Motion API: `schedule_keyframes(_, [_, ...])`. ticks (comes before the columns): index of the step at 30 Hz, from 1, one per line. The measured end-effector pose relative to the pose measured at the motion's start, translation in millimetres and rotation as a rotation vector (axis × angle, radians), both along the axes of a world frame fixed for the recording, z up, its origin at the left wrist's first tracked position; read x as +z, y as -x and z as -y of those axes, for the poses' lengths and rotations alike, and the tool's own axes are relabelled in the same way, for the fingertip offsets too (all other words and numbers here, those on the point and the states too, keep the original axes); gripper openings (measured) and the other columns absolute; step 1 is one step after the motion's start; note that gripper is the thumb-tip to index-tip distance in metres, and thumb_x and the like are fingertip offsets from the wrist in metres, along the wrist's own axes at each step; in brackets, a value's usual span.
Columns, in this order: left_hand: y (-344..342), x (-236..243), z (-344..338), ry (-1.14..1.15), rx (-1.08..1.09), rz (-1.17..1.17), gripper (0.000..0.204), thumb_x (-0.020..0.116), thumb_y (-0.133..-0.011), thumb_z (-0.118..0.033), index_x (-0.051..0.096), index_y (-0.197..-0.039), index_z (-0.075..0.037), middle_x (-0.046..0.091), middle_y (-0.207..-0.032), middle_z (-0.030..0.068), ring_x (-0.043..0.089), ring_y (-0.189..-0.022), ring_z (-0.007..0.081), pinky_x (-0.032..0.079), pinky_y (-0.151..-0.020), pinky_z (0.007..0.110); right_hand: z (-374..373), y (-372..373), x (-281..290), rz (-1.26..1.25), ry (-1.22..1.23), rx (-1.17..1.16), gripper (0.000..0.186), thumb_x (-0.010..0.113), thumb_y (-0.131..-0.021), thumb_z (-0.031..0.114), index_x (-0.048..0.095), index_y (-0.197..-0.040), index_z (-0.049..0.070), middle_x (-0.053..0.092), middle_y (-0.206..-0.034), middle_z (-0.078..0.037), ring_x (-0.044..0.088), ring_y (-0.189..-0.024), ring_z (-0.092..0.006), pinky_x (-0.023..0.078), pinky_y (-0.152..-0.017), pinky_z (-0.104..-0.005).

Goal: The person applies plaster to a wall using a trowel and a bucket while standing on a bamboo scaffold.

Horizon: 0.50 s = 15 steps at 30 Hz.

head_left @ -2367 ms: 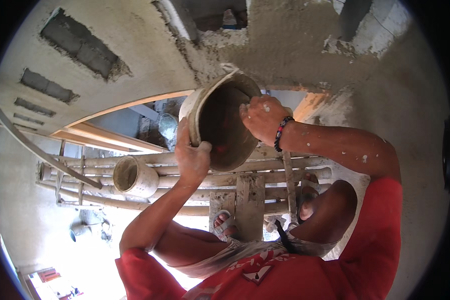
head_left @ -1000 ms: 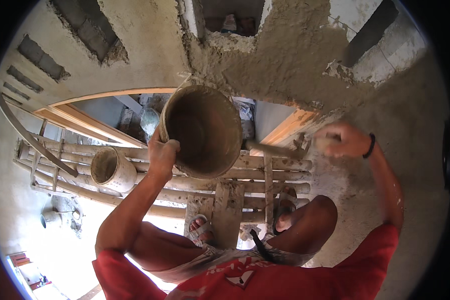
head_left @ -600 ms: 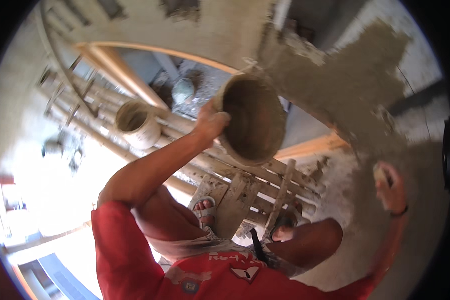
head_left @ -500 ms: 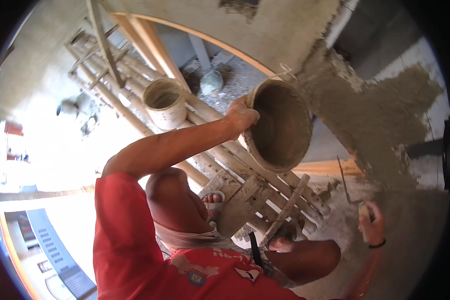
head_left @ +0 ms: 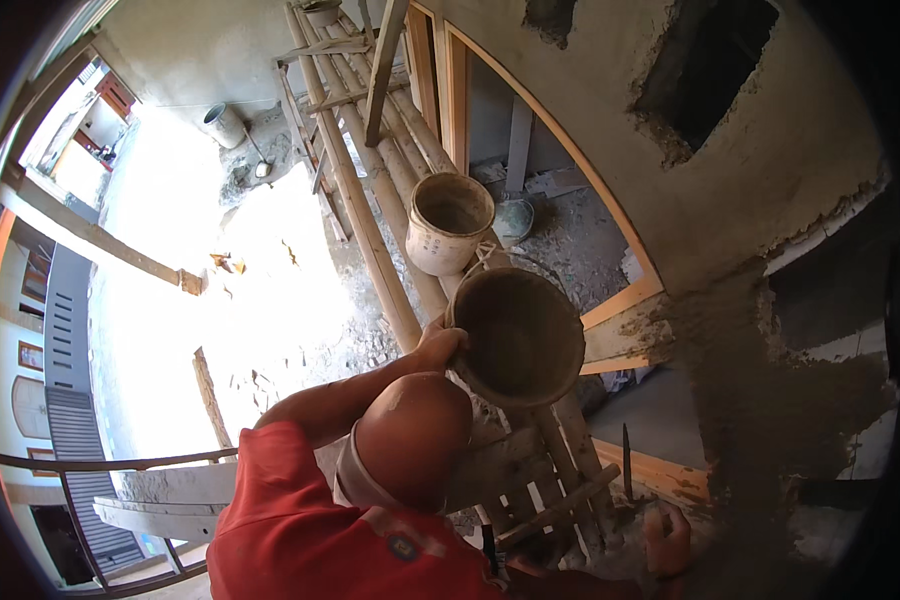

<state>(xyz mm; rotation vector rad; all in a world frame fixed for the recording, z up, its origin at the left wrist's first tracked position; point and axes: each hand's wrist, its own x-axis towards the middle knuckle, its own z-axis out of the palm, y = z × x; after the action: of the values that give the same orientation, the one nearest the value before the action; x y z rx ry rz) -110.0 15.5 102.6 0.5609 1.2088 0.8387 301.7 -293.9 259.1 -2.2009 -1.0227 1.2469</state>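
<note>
My left hand (head_left: 440, 347) is closed on the left rim of a mortar-crusted bucket (head_left: 520, 345). The bucket tilts with its mouth toward me, and its inside is coated grey-brown. Low at the right, my right hand (head_left: 667, 540) is closed round the handle of a trowel; its thin dark blade (head_left: 627, 465), seen nearly edge-on, points up beside the wet plastered wall (head_left: 740, 400). Just beyond the held bucket, a second, whitish bucket (head_left: 450, 225) stands upright on the scaffold poles (head_left: 370, 215). My bent knee (head_left: 410, 440) rises below my left hand.
Bamboo poles with crosspieces form the scaffold under me. An orange wooden frame (head_left: 610, 225) curves along the wall at the right, which has dark rectangular openings (head_left: 705, 70). Down on the rubble-strewn floor lies another bucket (head_left: 223, 127). A railing (head_left: 120, 464) runs at the lower left.
The view has turned, showing more floor and wall openings. The held bucket has come closer to the whitish bucket. My right hand with the trowel has moved left, nearer the scaffold.
</note>
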Motion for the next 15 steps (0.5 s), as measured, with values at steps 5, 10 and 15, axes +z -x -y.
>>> schedule_keyframes(5, [34,-21,18,-0.092,0.225,0.122,0.054,0.055,-0.068,0.004,0.057,-0.121,-0.005,0.063,-0.084,0.0074,0.063,-0.068,0.0180,0.053,-0.060,0.029,-35,14,-12,0.423,-0.203,0.222,0.034,0.064,-0.087,0.036,0.067,-0.105,0.008,0.067,-0.084,-0.010,0.065,-0.071,-0.0196,0.053,-0.065,-0.0326])
schedule_keyframes(10, [73,-20,43,-0.059,0.260,0.109,0.055,0.053,-0.068,0.003,0.055,-0.123,-0.004,0.062,-0.082,0.0080,0.061,-0.057,0.0187,0.051,-0.046,0.030,-50,-14,-40,1.119,-0.767,1.032,0.034,0.069,-0.084,0.038,0.067,-0.108,0.014,0.068,-0.100,-0.010,0.066,-0.089,-0.0204,0.055,-0.074,-0.0332])
schedule_keyframes(15, [109,-37,77,0.023,0.442,0.178,0.055,0.053,-0.075,-0.001,0.052,-0.130,-0.008,0.063,-0.096,0.0086,0.065,-0.071,0.0212,0.058,-0.060,0.034,-86,-19,-34,0.927,-0.484,1.218,0.038,0.066,-0.087,0.029,0.058,-0.121,0.015,0.064,-0.106,-0.011,0.065,-0.091,-0.0259,0.055,-0.074,-0.0376])
